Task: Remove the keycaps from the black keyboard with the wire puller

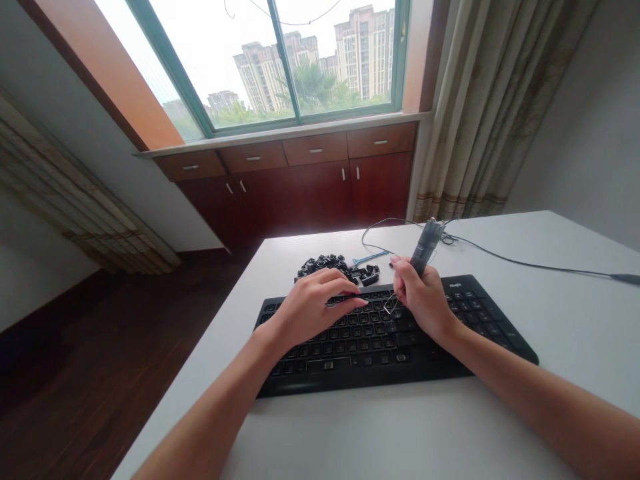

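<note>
A black keyboard [310,381] lies on the white table, with keycaps gone from much of its left and middle part. Keys still sit on its right side. My right hand [423,297] is closed around the dark handle of a wire keycap puller [426,245]. The puller's wire ends point down and left, just above the keys. Over the upper middle of the keyboard hovers my left hand [315,303], its thumb and forefinger apart with nothing visible between them. Behind it is a heap of loose black keycaps [325,263], partly hidden by that hand.
A blue stick-like tool [370,257] lies beyond the keyboard, right of the heap. A thin dark cable [520,261] runs across the back of the white table [390,433] to the right. Farther off are a wooden cabinet [310,193] and a window.
</note>
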`<action>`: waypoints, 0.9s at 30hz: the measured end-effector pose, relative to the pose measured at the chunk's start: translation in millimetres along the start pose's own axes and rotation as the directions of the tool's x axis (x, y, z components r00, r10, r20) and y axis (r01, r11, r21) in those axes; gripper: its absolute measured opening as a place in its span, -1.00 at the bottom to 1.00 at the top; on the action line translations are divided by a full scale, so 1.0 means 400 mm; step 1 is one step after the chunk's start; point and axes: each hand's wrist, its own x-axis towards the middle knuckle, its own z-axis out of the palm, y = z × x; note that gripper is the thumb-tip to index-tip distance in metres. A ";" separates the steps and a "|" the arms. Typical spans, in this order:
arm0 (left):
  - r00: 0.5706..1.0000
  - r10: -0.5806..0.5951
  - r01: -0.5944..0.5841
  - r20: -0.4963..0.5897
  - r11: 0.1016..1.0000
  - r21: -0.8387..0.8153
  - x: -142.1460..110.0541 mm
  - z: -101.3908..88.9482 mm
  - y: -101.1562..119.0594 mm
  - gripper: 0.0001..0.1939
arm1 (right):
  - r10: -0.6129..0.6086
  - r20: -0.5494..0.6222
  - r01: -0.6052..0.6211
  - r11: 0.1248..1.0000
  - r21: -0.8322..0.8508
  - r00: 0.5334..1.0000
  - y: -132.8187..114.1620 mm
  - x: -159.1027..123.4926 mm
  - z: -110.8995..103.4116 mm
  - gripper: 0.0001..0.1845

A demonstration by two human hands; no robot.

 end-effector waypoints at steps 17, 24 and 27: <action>0.917 -0.383 0.398 -0.108 0.875 0.275 -0.036 -0.019 -0.126 -0.81 | 0.008 0.043 -0.008 1.000 0.015 0.999 -0.004 -0.005 -0.002 -0.44; 0.918 -0.374 0.397 -0.136 0.886 0.242 -0.030 -0.018 -0.125 -0.79 | 0.001 0.046 0.000 1.000 -0.002 0.999 -0.009 -0.005 -0.002 -0.43; 0.920 -0.368 0.390 -0.132 0.891 0.232 -0.029 -0.018 -0.123 -0.80 | 0.009 0.049 -0.009 1.000 -0.007 0.999 -0.015 -0.006 -0.002 -0.43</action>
